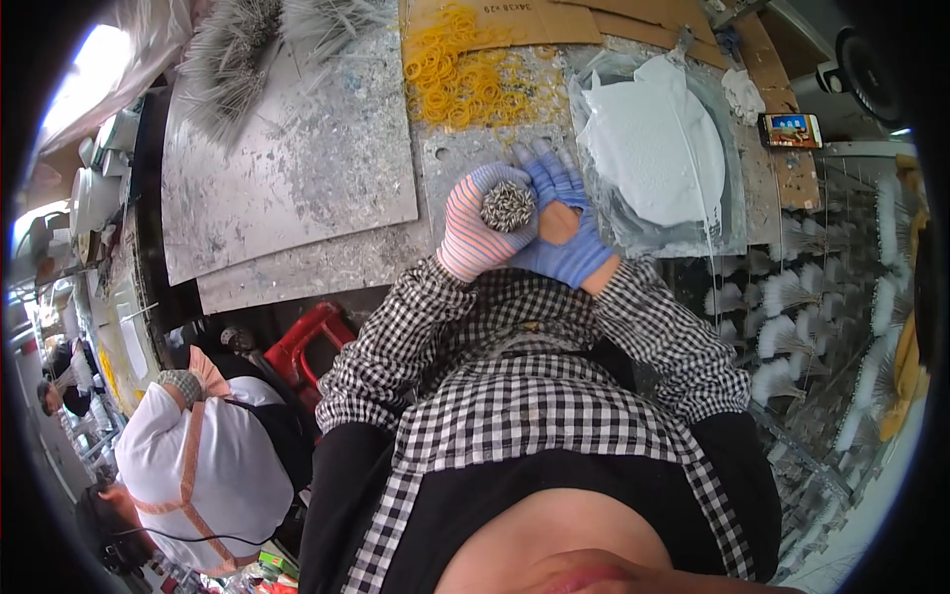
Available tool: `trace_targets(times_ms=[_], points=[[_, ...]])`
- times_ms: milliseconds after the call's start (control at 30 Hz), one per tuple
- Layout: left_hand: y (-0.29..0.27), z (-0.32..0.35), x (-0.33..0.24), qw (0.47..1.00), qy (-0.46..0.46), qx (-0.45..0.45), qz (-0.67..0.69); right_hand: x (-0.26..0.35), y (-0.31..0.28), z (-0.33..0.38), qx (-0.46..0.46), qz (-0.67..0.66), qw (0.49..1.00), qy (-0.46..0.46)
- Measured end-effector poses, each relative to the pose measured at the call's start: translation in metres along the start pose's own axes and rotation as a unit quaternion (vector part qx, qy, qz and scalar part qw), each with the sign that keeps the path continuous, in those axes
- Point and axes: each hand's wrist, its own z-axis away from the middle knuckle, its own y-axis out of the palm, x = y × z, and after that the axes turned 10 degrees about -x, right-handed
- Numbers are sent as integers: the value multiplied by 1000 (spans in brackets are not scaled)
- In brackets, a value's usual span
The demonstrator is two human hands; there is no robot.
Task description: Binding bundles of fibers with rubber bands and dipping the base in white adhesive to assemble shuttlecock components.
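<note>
My left hand (468,230), in a pink and blue striped glove, is wrapped round a bundle of thin rods (509,207). The bundle is seen end-on, its many dark and pale tips packed into a round. Beside it, touching or nearly so, is my right hand (562,233) in a blue glove with an opening that bares skin. Its fingers are stretched forward. Both hands are over a speckled grey board (445,158) at the front of the worktable. Whatever part of the bundle lies below my left hand is hidden.
Yellow rubber bands (450,84) lie in a heap ahead. White paste (653,144) covers a sheet at right, near a phone (790,131). Bundles of grey bristles (233,59) lie far left. Racks of white brush-like pieces (792,337) stand right. Another person (213,475) sits behind left.
</note>
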Motion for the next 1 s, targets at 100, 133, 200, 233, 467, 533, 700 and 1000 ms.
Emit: trace_targets(times_ms=[100, 133, 200, 233, 467, 533, 700, 1000], points=[[-4, 5, 1, 1000, -28, 5, -3, -9, -27, -8, 60, 80, 992, -78], [-7, 6, 1, 999, -30, 6, -30, -20, -31, -10, 63, 79, 992, -80], [-10, 3, -13, 999, 6, 8, -51, -40, -45, -18, 63, -32, 995, -76], [-13, 2, -22, 996, 42, 7, -76, -41, -54, -24, 34, -43, 998, -43], [-19, 13, -12, 998, -27, 2, -60, -52, -31, -53, 4, -13, 993, -120], [-22, 10, -17, 998, -24, 16, -47, -52, -15, -51, -8, 30, 991, -133], [-21, 18, -11, 994, 13, -17, -107, -53, -5, -55, -9, 92, 971, -220], [-27, 1, -46, 992, -64, -100, -36, -24, -22, -48, -117, -130, 975, -138]])
